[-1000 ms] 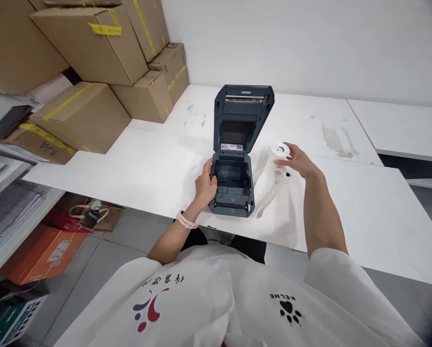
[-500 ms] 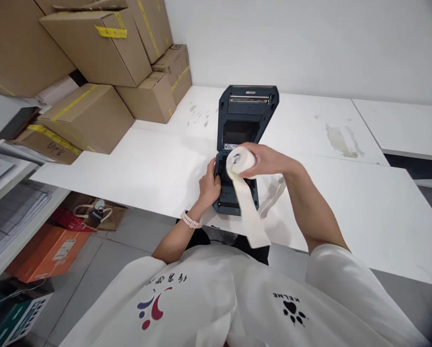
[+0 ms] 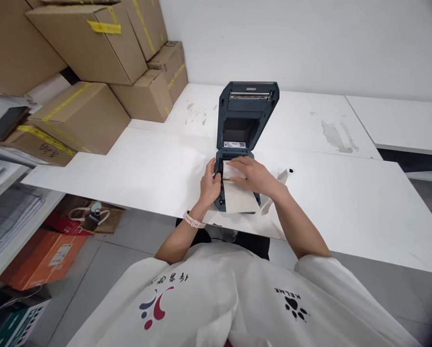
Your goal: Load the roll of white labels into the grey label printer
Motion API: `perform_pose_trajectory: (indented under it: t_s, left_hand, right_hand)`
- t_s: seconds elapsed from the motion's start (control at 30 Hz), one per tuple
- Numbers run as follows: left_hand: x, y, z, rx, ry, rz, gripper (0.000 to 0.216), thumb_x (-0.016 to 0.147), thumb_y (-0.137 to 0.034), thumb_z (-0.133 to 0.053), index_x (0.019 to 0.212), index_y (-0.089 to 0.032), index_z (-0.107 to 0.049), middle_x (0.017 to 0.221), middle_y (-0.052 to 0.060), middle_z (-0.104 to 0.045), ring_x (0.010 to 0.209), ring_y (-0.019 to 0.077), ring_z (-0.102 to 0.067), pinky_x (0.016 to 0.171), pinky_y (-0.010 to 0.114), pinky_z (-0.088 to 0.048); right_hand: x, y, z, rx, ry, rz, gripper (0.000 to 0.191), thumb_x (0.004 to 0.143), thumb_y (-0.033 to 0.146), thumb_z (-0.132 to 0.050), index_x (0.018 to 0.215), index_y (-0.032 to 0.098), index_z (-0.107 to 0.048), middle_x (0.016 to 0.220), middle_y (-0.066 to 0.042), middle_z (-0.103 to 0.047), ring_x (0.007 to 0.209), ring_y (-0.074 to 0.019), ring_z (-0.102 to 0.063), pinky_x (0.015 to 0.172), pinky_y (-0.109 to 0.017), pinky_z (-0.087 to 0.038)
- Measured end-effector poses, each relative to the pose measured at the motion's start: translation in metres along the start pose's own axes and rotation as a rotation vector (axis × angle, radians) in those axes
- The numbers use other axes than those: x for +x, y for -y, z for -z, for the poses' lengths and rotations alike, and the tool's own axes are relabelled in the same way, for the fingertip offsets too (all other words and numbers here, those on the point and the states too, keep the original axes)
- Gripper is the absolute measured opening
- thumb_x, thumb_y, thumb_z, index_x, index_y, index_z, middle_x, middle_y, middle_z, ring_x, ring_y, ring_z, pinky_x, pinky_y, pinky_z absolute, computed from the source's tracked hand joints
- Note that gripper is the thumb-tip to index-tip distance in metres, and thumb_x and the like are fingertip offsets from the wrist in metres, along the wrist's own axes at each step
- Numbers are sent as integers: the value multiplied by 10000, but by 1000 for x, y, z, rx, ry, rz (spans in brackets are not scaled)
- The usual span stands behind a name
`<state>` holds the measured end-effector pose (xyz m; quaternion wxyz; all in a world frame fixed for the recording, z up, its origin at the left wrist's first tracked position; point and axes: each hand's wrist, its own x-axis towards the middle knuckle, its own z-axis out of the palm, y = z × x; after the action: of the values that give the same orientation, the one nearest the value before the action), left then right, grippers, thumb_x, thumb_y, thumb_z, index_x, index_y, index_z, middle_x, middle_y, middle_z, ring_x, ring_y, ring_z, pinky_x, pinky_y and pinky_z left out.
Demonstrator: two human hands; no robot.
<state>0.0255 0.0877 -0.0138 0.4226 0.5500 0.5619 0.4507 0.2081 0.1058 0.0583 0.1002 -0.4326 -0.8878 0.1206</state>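
A dark blue label printer [image 3: 247, 108] stands on the white table [image 3: 147, 164] with its lid tipped up and back. My right hand [image 3: 254, 176] rests over the printer's open bay, its fingers curled on a white paper roll [image 3: 230, 169] set inside. The roll's loose strip [image 3: 239, 200] lies forward over the printer's front edge. My left hand [image 3: 210, 185] grips the left side of the printer base; a pink watch sits on that wrist. A white strip of paper and a small white piece [image 3: 285, 176] lie on the table just right of the printer.
Cardboard boxes [image 3: 82, 113] with yellow tape are stacked at the table's far left corner. A second white table [image 3: 399, 125] adjoins at the right. Below left stand a shelf, an orange box [image 3: 42, 253] and a brown bag [image 3: 93, 214] on the floor.
My right hand lifted the paper roll from the table at the right, carried it leftward over the printer, and lowered it into the open bay. My left hand stayed on the printer's side.
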Motion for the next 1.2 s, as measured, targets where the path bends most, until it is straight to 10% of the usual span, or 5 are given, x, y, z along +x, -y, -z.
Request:
perform_pose_trajectory:
  t_s: [0.27, 1.2]
  left_hand:
    - [6, 22, -6, -244, 52, -79, 646, 973, -520, -550, 1540, -268, -369, 1684, 120, -393, 1590, 292, -335, 1276, 456, -352]
    - [2, 9, -1, -209, 54, -24, 650, 982, -498, -543, 1546, -223, -371, 1696, 148, -361, 1573, 261, -367, 1256, 409, -375]
  right_hand:
    - [-82, 45, -51, -61, -185, 43, 408, 1078, 331, -473, 1427, 182, -623, 1572, -120, -563, 1486, -333, -502, 1194, -543, -478]
    - [-87, 57, -53, 37, -65, 0, 586, 1048, 482, -495, 1570, 220, -453, 1691, -149, -381, 1582, -382, -324, 1143, -609, -454]
